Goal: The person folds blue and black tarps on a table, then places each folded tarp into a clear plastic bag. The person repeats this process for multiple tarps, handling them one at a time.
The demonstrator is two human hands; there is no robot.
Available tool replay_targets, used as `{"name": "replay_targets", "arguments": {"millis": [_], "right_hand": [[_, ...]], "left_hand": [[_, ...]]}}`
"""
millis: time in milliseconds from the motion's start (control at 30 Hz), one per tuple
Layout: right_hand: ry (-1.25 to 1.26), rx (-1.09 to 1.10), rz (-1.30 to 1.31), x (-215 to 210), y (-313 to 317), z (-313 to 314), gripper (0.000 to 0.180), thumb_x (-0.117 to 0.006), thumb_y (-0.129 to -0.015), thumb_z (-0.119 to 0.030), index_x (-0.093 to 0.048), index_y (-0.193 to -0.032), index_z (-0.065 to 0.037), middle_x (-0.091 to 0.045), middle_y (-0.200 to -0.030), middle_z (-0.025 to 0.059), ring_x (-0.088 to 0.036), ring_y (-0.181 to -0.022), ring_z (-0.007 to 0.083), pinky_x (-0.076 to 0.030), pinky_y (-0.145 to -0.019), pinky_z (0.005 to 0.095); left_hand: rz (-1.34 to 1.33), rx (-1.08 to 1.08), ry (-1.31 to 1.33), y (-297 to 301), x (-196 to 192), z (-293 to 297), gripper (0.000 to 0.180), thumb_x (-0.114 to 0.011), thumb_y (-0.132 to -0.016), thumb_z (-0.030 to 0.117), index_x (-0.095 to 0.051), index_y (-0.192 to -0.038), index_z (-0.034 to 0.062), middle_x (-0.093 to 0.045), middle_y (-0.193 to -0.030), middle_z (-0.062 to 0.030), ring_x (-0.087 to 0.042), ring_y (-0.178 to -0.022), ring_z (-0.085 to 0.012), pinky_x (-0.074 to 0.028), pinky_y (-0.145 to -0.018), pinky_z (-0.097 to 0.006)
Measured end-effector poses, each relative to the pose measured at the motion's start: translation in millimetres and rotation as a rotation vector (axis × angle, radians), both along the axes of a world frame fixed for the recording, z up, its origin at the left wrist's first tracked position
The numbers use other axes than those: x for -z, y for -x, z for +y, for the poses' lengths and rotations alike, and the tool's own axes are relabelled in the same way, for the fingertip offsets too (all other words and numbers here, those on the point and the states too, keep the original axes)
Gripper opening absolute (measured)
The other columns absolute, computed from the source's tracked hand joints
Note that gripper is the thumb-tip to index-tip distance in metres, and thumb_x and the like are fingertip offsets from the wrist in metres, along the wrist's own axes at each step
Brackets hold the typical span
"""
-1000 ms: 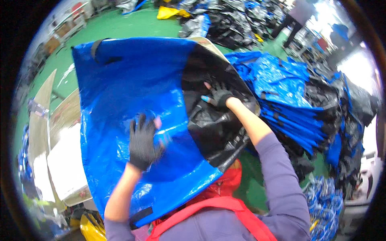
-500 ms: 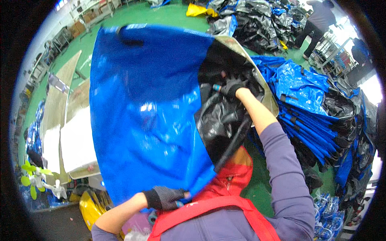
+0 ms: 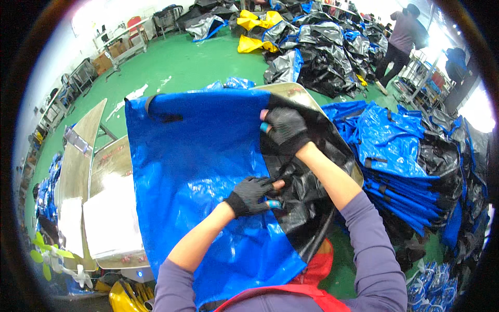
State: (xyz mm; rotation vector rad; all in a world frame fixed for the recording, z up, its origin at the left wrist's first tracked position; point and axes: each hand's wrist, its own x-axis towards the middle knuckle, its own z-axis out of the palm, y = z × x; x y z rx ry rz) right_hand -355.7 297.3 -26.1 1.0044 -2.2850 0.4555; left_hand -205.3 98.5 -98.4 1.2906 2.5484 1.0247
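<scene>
A large blue coated-fabric piece (image 3: 192, 156) with a black panel (image 3: 306, 203) on its right side lies over the work table in front of me. My left hand (image 3: 253, 196), in a dark ribbed glove with bare fingertips, rests on the blue part with its fingers stretched toward the black panel. Farther off, my right hand (image 3: 285, 127), gloved alike, lies flat on the black panel by the seam between the two colours, fingertips toward the blue. Blue wrapping shows on a digit of each hand. Neither hand grips the fabric.
On the right stands a stack of folded blue and black pieces (image 3: 392, 135). Beyond the table lies a heap of black, silver and yellow material (image 3: 322, 57). A person (image 3: 403, 41) stands at the far right. A small green-bladed fan (image 3: 44, 255) is at the near left.
My left hand has moved from the near edge up to the seam's middle. My right hand has shifted left to the seam. The raised far side of the fabric has come down flatter.
</scene>
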Motion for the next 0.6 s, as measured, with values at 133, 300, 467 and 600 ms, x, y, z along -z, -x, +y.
{"name": "replay_targets", "arguments": {"millis": [133, 300, 467, 600], "right_hand": [[-0.006, 0.490, -0.236, -59.2, 36.0, -26.5, 0.028, -0.061, -0.082, -0.030, -0.068, -0.098, -0.009, -0.067, -0.094, 0.0177, -0.064, -0.088, 0.0363, -0.051, -0.080, 0.0439], [-0.172, -0.222, 0.255, -21.0, -43.5, -45.5, 0.024, -0.054, -0.086, -0.019, -0.064, -0.107, -0.012, -0.063, -0.087, 0.0100, -0.060, -0.076, 0.0294, -0.048, -0.067, 0.0428], [-0.274, -0.258, -0.059, 68.8, -84.0, 39.5, 0.028, -0.061, -0.080, -0.018, -0.069, -0.107, -0.024, -0.055, -0.075, 0.0048, -0.056, -0.067, 0.0265, -0.046, -0.059, 0.0380], [-0.401, -0.162, -0.462, 44.5, -74.3, 31.5, 0.022, -0.065, -0.077, -0.031, -0.069, -0.093, -0.018, -0.061, -0.085, 0.0109, -0.060, -0.075, 0.0335, -0.049, -0.066, 0.0472]], "left_hand": [[0.442, -0.423, 0.420, 55.4, -4.2, -19.2, 0.071, -0.050, -0.084, 0.062, -0.040, -0.144, 0.0269, -0.041, -0.145, -0.0174, -0.031, -0.135, -0.0460, -0.019, -0.110, -0.063], [0.259, -0.212, 0.397, 81.1, -22.0, -33.0, 0.067, -0.043, -0.091, 0.055, -0.037, -0.145, 0.0162, -0.029, -0.153, -0.0169, -0.024, -0.140, -0.0411, -0.014, -0.115, -0.055], [-0.066, -0.676, 0.385, 32.5, -11.7, -261.8, 0.056, -0.049, -0.092, 0.044, -0.045, -0.137, 0.0092, -0.041, -0.142, -0.0162, -0.038, -0.132, -0.0334, -0.024, -0.112, -0.047], [-0.033, -1.257, 0.154, -7.2, -55.1, -388.4, 0.049, -0.056, -0.091, 0.036, -0.052, -0.129, 0.0056, -0.051, -0.133, -0.0145, -0.047, -0.124, -0.0295, -0.031, -0.109, -0.045]]}}
